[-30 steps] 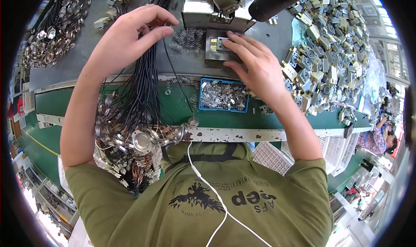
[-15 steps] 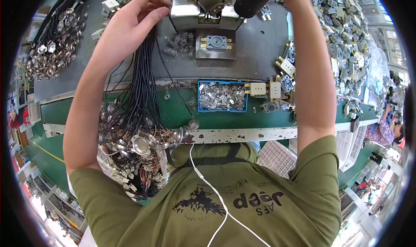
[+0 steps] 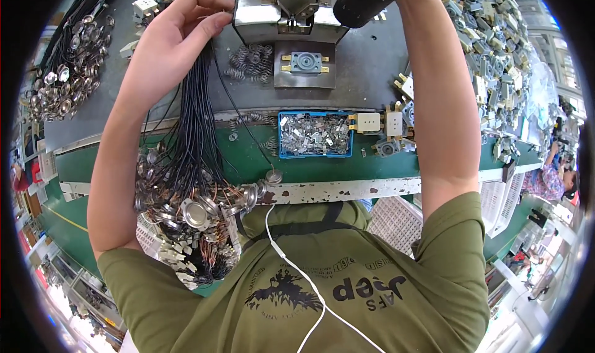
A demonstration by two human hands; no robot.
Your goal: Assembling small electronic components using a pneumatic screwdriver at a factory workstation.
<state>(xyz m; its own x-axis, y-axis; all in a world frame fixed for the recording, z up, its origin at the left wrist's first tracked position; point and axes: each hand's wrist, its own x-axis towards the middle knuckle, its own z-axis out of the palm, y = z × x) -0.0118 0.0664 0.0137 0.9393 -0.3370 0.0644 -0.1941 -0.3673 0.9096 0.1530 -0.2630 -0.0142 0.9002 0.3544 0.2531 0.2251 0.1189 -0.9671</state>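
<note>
My left hand is raised beside the left side of a metal press, thumb and fingers curled together. What lies between the fingertips is too small to make out. Below this hand hangs a thick bundle of black wires ending in round metal discs. One single wire slants down to a separate disc at the table's front edge. In front of the press, a grey rectangular part with brass terminals rests on a metal plate. My right forearm reaches past the top edge, with its hand out of sight.
A black cylinder juts in beside the press. Coiled springs lie left of the plate. A blue tray holds small metal clips, with white blocks beside it. Grey parts pile up at right; more wired discs lie left.
The whole view has shifted slightly. My left hand stays by the press with its fingers curled. My right wrist has moved left and up, toward the black cylinder.
</note>
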